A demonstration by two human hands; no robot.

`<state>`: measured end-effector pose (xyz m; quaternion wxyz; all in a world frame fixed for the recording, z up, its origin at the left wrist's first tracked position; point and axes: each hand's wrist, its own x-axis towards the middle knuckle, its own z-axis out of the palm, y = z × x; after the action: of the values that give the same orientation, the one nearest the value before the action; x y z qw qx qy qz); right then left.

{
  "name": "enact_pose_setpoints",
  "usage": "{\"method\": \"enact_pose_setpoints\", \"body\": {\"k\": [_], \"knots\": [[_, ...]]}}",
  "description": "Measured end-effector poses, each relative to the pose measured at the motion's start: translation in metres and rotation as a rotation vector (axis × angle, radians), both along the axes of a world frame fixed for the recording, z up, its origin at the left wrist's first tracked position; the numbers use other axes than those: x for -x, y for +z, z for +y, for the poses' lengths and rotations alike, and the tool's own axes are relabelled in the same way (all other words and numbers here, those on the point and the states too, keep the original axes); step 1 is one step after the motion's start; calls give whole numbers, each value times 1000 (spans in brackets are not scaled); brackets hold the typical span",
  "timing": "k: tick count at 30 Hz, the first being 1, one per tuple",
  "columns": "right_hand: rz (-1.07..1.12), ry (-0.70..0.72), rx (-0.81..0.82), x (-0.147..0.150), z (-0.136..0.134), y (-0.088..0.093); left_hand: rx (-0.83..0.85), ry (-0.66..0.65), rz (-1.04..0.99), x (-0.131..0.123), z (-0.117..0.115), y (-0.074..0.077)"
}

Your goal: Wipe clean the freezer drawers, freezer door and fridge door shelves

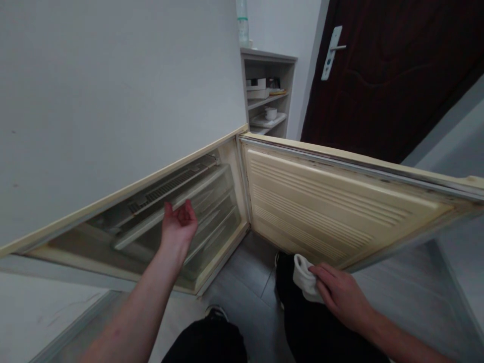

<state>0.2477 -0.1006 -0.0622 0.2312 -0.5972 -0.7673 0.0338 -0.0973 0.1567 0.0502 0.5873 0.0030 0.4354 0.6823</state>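
Observation:
My left hand [179, 222] is palm up in front of the open freezer compartment, by the upper clear drawer [204, 189]. Its fingers are loosely curled, with the thumb apart from them, and I see nothing in it. My right hand [342, 292] pinches a folded white cloth [305, 280] between thumb and fingers, above my right leg and near the lower edge of the door. The cream freezer door [321, 196] stands wide open to the right, with brownish stains along its seal.
A dark vent grille [170, 185] runs above the drawers. Behind the door stands a shelf unit [270, 55] with boxes, a white cup [270, 113] and a clear bottle [242, 25] on top. A dark brown room door [381, 75] is at the back right. Grey tiles [242, 282] cover the floor.

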Motion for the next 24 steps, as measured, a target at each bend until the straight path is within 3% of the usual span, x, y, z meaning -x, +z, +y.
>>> {"method": "enact_pose_setpoints", "body": {"k": [4, 9, 11, 20, 24], "knots": [[63, -86, -2, -5, 2, -9, 24, 34, -36, -21, -29, -5], [243, -620, -47, -28, 14, -21, 44, 44, -47, -40, -76, -10], [320, -735, -24, -36, 19, -21, 49, 46, -48, -48, -90, -13], [446, -896, 1, -33, 23, -9, 22, 35, -42, -88, -144, -32], [592, -852, 26, -13, 35, 23, -30, -28, 23, -94, -164, -59]]}}
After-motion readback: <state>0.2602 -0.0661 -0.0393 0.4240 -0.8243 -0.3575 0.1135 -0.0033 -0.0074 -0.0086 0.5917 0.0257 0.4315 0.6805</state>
